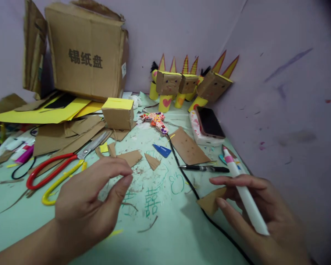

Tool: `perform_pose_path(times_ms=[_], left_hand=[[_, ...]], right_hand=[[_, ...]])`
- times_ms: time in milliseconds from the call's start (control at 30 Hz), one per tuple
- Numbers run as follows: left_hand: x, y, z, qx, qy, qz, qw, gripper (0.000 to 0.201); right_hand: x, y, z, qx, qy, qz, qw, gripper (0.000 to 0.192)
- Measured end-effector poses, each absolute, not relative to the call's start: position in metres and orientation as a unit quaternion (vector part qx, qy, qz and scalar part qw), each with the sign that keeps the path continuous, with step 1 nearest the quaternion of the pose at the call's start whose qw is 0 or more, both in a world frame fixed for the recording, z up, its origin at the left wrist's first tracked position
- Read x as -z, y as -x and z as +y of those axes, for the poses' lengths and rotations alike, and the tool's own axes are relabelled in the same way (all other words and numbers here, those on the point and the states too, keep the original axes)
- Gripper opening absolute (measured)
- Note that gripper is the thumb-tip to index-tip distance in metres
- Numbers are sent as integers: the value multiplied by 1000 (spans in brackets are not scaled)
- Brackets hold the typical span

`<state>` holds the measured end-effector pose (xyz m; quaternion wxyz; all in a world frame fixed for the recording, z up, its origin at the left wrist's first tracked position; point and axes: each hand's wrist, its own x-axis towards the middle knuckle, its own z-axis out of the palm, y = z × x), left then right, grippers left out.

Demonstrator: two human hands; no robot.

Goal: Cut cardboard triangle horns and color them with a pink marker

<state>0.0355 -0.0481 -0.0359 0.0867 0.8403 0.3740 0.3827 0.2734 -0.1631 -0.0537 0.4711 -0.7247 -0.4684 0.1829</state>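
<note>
White marker with pink tip gripped by right hand, small brown cardboard triangle pinned under thumb for colouring. Left hand empty, fingers pinched, raised over pale green table.

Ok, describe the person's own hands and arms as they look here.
Both are bare. The left hand shows no glove, ring or watch, and its forearm has no sleeve. The right hand is likewise ungloved and ringless, with short, unpainted nails; its wrist lies mostly out of view.
</note>
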Motion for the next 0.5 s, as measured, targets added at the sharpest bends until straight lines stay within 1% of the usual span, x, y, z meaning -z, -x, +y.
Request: perform_pose_path(times_ms=[67, 200, 333, 400, 467, 500], left_hand=[[31, -39, -55, -349, -861, 363, 76, 8], [33, -45, -72, -287, -894, 331, 91, 10], [60, -47, -87, -191, -927, 299, 124, 10], [77, -48, -91, -140, -928, 314, 144, 8], [90, -50, -94, -123, -929, 320, 138, 17], [92, -52, -95, -115, -933, 319, 119, 21]], right_hand=[[53, -276, -163, -207, 714, -485, 460, 27], [53, -270, -160, -304, 686, -506, 425, 24], [59, -256, -158, -344, 670, -493, 435, 23], [66, -249, -156, -363, 655, -505, 430, 23], [74, -243, -154, -387, 633, -525, 418, 25], [78, -241, -153, -392, 627, -532, 412, 26]])
